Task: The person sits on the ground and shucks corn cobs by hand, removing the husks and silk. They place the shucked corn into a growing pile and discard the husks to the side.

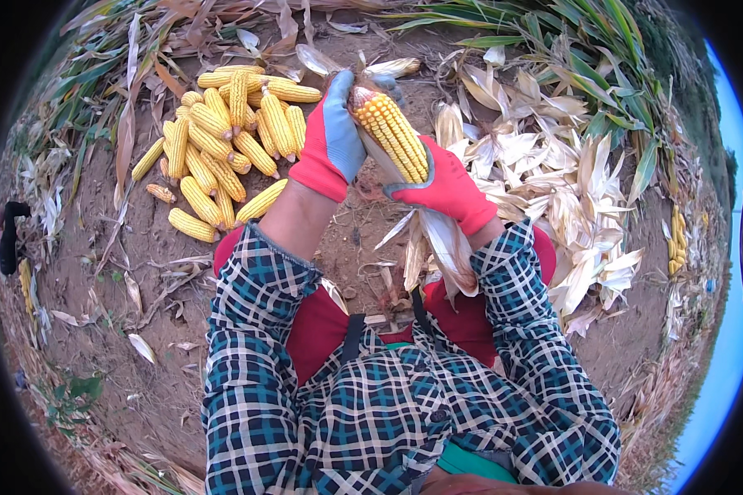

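Observation:
A yellow corn cob [390, 136], partly bare of its husk, is held up at a slant in front of me. My left hand [336, 136], in a grey-and-red glove, is closed around its upper, reddish end, with most fingers hidden behind it. My right hand [447, 186], in a matching glove, is wrapped round the lower part, thumb across the kernels. Pale dry husk [447, 252] hangs below the right hand. Left of my left hand lies a pile of bare corn cobs [215, 140] on the soil.
A heap of stripped husks [574, 194] spreads on the right. Green and dry corn stalks [586, 58] border the far side. Smaller piles of corn [677, 239] lie at the far right and left. At the left edge stands a dark shape [11, 235], too small to tell.

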Demonstrator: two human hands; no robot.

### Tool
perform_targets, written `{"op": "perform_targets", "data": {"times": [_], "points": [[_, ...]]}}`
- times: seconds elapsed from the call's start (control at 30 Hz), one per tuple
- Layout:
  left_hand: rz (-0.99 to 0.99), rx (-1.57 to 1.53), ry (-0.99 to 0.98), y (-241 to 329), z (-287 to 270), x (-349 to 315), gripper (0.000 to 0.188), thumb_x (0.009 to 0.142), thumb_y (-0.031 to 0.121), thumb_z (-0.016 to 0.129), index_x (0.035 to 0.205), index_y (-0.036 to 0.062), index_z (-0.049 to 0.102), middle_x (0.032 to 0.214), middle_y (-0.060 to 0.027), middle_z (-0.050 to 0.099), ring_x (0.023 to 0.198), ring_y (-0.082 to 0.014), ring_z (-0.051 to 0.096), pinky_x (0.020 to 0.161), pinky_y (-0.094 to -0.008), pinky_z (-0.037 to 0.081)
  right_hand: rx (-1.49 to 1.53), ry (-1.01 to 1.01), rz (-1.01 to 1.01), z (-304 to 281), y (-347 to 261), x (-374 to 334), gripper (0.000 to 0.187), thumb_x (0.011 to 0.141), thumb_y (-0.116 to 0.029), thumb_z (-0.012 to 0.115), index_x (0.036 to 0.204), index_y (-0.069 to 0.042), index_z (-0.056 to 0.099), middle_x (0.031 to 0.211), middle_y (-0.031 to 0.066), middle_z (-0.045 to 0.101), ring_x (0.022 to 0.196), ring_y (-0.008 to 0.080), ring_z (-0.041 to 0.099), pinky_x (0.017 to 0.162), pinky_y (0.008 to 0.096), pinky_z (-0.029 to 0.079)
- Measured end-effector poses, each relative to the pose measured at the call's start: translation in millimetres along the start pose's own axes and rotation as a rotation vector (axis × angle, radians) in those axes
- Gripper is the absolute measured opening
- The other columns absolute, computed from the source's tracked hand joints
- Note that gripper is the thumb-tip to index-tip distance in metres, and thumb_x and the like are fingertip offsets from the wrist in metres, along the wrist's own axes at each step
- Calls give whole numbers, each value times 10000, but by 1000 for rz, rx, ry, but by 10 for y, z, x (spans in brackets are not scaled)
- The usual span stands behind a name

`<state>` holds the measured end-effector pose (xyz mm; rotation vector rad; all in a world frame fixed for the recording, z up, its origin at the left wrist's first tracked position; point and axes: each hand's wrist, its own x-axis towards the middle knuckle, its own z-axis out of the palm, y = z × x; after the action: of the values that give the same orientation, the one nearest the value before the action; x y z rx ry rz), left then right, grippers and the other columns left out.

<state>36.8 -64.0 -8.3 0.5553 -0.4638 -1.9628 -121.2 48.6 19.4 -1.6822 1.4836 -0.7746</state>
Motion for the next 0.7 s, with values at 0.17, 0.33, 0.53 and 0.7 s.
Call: {"op": "perform_targets", "data": {"times": [0.17,0.33,0.53,0.7], "points": [[-49,-265,-29,61,254,-169,327,965,331,440,990,43,595,952,-95,654,863,-221,642,835,-344,503,400,47,-35,180,82,26,816,606,-227,859,1290,-48,452,1198,93,582,1114,182,558,947,323,438],[91,-233,242,241,549,-283,393,963,383,411,842,30,537,538,16,383,516,-148,383,595,-305,438,478,159,30,497,44,140,908,617,-211,869,1357,-50,369,1274,85,525,1177,180,505,992,332,410],[133,-157,315,153,541,-184,430,943,433,416,794,43,515,527,38,287,500,-112,272,536,-278,358,648,546,-99,568,-137,244,745,713,-207,823,1314,-32,420,1198,73,559,1087,143,550,933,297,449],[3,-313,-68,444,365,-246,444,932,460,421,661,114,484,470,62,194,422,-105,210,466,-282,338,963,484,-33,39,-169,305,382,888,-335,618,1110,-31,551,988,92,648,870,183,639,791,307,513]]}}
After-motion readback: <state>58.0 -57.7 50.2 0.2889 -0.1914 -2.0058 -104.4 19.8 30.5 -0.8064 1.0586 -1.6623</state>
